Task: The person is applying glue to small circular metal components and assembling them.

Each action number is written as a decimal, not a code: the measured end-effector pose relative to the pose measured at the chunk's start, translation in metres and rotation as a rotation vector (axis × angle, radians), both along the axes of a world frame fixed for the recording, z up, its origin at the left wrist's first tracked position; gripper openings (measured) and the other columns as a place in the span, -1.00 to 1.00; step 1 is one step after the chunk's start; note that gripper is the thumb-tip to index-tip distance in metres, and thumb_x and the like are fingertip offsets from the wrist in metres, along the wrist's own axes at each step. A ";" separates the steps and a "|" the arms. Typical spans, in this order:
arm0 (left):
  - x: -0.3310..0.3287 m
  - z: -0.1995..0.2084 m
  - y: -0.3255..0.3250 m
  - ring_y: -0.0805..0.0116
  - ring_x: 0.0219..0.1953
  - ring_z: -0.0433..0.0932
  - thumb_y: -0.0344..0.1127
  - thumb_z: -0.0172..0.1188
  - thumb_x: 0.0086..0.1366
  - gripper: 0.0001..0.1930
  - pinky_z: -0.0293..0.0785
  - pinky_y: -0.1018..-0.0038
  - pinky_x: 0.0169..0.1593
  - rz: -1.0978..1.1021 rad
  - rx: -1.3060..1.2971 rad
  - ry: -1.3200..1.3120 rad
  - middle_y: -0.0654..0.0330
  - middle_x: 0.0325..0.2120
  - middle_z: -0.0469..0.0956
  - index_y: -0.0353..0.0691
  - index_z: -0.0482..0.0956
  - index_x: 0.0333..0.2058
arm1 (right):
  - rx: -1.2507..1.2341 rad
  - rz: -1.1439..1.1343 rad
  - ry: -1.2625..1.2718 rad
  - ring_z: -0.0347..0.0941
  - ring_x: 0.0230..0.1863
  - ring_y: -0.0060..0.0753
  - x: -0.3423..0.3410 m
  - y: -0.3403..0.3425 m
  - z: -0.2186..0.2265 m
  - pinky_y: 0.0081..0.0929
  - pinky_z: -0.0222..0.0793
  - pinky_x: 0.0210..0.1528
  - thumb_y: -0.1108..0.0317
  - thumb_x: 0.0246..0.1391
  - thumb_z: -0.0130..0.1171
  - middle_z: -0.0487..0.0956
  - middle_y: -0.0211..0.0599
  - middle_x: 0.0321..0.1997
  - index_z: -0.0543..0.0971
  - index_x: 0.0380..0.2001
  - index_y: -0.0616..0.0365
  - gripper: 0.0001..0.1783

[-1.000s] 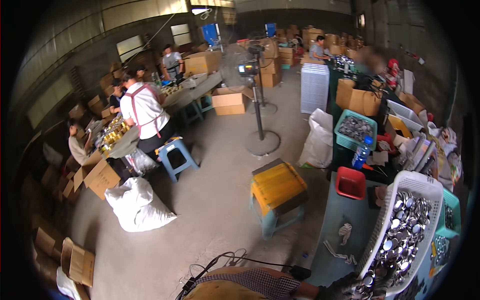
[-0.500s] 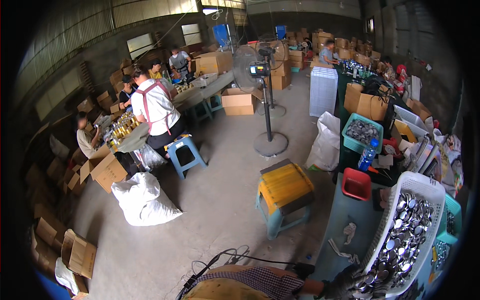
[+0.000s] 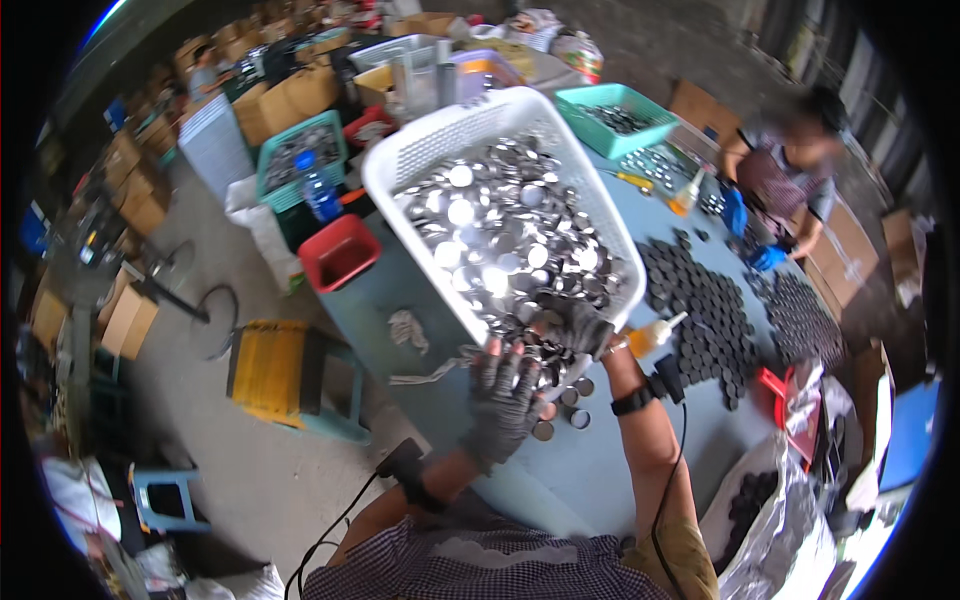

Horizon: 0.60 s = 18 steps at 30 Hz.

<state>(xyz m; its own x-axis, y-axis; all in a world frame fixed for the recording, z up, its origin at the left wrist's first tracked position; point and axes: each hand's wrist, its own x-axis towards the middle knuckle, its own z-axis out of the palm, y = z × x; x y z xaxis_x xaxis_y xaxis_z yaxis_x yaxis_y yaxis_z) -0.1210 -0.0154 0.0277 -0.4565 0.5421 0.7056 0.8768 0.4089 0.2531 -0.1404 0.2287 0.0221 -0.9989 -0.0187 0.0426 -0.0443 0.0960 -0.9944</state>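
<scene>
A white plastic basket [image 3: 400, 170] heaped with shiny round metal caps [image 3: 520, 225] stands on the blue-grey table in front of me. My left hand [image 3: 503, 405], in a grey glove, lies at the basket's near edge with fingers stretched out and apart. My right hand [image 3: 578, 335], gloved dark, reaches over the near right corner among the caps; its fingers are blurred and partly hidden by them. Several loose caps [image 3: 579, 419] lie on the table between my wrists. Black straps with cables circle both wrists.
Many dark round pieces [image 3: 700, 310] cover the table at right, near a glue bottle [image 3: 652, 336]. Across it sits a co-worker [image 3: 790, 170] in blue gloves. A red bin [image 3: 340, 252], a blue-capped bottle [image 3: 320, 190] and teal baskets [image 3: 615, 115] stand around. A yellow-topped stool [image 3: 275, 370] is at left.
My view has swung right, from the room to the table. Both hands now show at the basket's near edge; earlier only one dark glove showed beside it, and the other was barely visible.
</scene>
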 end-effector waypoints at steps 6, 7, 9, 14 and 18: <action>0.002 0.004 0.011 -0.12 0.25 0.25 -0.03 0.20 0.15 -0.54 -0.03 -0.15 0.29 0.009 -0.146 -0.012 0.06 0.07 0.43 -0.16 0.54 -0.03 | 0.567 0.059 0.023 0.40 0.13 -0.07 0.009 -0.009 0.039 -0.28 0.29 0.18 -0.04 0.09 0.17 0.47 -0.10 0.13 0.44 0.08 0.18 -0.38; 0.004 0.006 0.009 -0.08 0.31 0.17 -0.09 0.19 0.17 -0.56 -0.11 -0.17 0.32 0.002 -0.156 -0.075 0.03 0.11 0.42 -0.17 0.57 -0.01 | 0.676 0.055 0.016 0.41 0.11 -0.04 0.012 -0.023 0.062 -0.27 0.30 0.15 -0.07 0.08 0.15 0.47 -0.07 0.12 0.44 0.07 0.19 -0.36; 0.006 0.006 0.015 -0.07 0.32 0.16 -0.10 0.18 0.18 -0.57 -0.12 -0.16 0.32 -0.009 -0.150 -0.076 0.04 0.11 0.41 -0.15 0.57 -0.01 | 0.803 0.024 0.107 0.46 0.02 0.04 0.015 -0.018 0.055 -0.24 0.36 0.05 -0.15 0.07 0.10 0.53 0.01 -0.01 0.43 0.06 0.21 -0.31; 0.003 -0.014 0.021 0.04 0.28 0.21 -0.16 0.13 0.24 -0.60 0.03 -0.05 0.29 -0.011 -0.089 -0.060 0.06 0.12 0.40 -0.15 0.58 0.01 | 0.761 -0.009 0.002 0.51 -0.11 -0.04 0.011 -0.020 0.057 -0.25 0.38 -0.03 -0.09 0.10 0.12 0.61 -0.05 -0.19 0.57 -0.12 0.17 -0.47; 0.009 -0.013 0.029 0.09 0.27 0.23 -0.16 0.14 0.24 -0.60 0.16 0.10 0.25 -0.039 -0.075 -0.056 0.07 0.10 0.42 -0.17 0.58 0.01 | 0.679 -0.045 0.007 0.51 -0.11 -0.06 0.023 -0.002 0.060 -0.26 0.38 -0.03 -0.08 0.10 0.13 0.61 -0.07 -0.19 0.59 -0.14 0.16 -0.49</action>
<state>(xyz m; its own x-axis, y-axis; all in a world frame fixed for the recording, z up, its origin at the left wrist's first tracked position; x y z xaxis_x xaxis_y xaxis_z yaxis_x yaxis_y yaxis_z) -0.1124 0.0140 0.0150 -0.4718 0.6109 0.6358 0.8777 0.3944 0.2724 -0.1177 0.2268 0.0818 -0.9991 -0.0019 0.0425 -0.0317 0.7010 -0.7125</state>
